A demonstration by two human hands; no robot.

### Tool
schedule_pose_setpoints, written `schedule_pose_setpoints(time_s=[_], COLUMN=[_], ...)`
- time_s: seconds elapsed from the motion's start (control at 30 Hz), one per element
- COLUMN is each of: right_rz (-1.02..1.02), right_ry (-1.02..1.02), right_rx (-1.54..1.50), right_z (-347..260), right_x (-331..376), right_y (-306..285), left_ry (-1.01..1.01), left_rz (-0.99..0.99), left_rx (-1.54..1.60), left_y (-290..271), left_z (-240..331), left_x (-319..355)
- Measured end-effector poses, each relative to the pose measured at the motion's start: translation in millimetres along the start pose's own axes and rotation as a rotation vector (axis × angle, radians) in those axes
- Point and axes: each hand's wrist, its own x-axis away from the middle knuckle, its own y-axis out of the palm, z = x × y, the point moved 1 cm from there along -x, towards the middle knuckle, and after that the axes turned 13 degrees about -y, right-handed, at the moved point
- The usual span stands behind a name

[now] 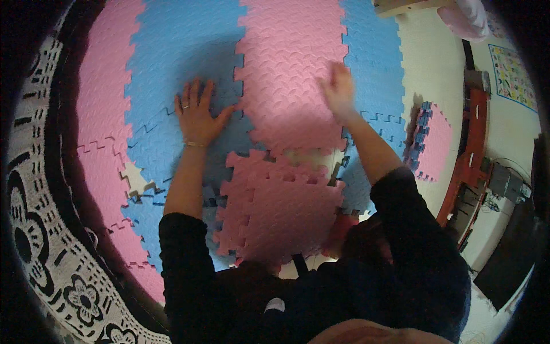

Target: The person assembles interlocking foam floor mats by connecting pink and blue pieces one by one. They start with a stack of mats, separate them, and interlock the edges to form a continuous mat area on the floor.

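Observation:
Interlocking foam floor tiles in pink and blue lie in long strips in front of me. My left hand [199, 110] rests with fingers spread on the blue strip [183, 40], close to its seam with the pink strip [292, 74]. On the right edge of that pink strip is my right hand [339, 90], a little blurred, thumb held apart from the fingers and nothing in it. Nearer to me lies a loose pink tile [281, 209] with toothed edges, overlapping other tiles. Between it and the pink strip, a gap shows pale floor [312, 157].
A stack of pink and blue tiles [432, 140] stands at the right on the pale floor. Beyond it is a reddish-brown cabinet [467, 155]. A black-and-white floral cloth [43, 241] borders the left side. Part of a wooden piece [401, 6] shows at the top right.

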Motion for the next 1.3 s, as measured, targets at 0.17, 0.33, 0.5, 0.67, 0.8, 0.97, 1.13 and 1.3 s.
schedule_pose_setpoints(time_s=[0.17, 0.33, 0.5, 0.67, 0.8, 0.97, 1.13, 1.3], right_rz=[-0.072, -0.3, -0.466, -0.488, -0.391, -0.244, -0.4, -0.421], right_ry=[0.968, 1.204, 1.19, 1.143, 0.896, -0.143, -0.157, -0.22], right_rx=[0.606, 0.18, -0.06, 0.3, 0.582, 0.131, 0.217, 0.121], right_z=[176, 250, 242, 237, 181, 86, 39, 48], right_x=[101, 155, 149, 144, 99, 8, -6, -16], right_y=[-116, -155, -138, -149, -148, -78, -15, -7], left_ry=[0.016, 0.004, 0.01, 0.184, 0.245, 0.07, 0.07, 0.027], left_rz=[-0.029, -0.028, -0.025, -0.006, -0.232, -0.248, -0.235, -0.24], left_rx=[0.001, 0.02, -0.06, -0.182, -0.232, -0.238, -0.149, -0.275], left_y=[5, 2, 2, 12, 25, 34, 49, 39], left_z=[-1, 4, 2, 13, 70, 92, 96, 105], left_x=[-3, -5, -4, -7, -14, -15, -15, -9])
